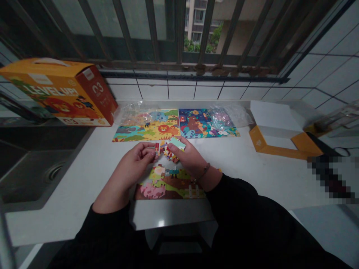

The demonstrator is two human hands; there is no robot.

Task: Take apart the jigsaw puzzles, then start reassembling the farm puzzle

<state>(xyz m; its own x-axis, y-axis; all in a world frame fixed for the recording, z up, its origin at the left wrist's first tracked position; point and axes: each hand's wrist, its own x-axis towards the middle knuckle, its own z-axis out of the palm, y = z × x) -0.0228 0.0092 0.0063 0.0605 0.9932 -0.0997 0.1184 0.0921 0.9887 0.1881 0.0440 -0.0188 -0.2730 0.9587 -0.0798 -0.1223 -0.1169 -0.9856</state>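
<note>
Fingers of the left hand (138,158) pinch a red-printed jigsaw piece (157,148); the right hand (192,157) grips a bunch of pieces (171,154). At six o'clock, a jigsaw puzzle (176,184) lies on the counter (241,168).

Has a puzzle (179,184) midway along the front edge of the counter (252,175). Holds one piece (157,148) in the left hand (138,158) and several pieces (171,157) in the right hand (190,157), above the puzzle's back edge. Has a left sheet (153,129) and a right sheet (196,125) side by side behind the hands, toward the back edge, under a left bag (134,114) and a right bag (234,117) at the outer ends. Has a sink (25,160) at left, a box (56,93) behind it, an open carton (260,141) toward the back right corner, and a window (176,37) beyond the back edge.
</note>
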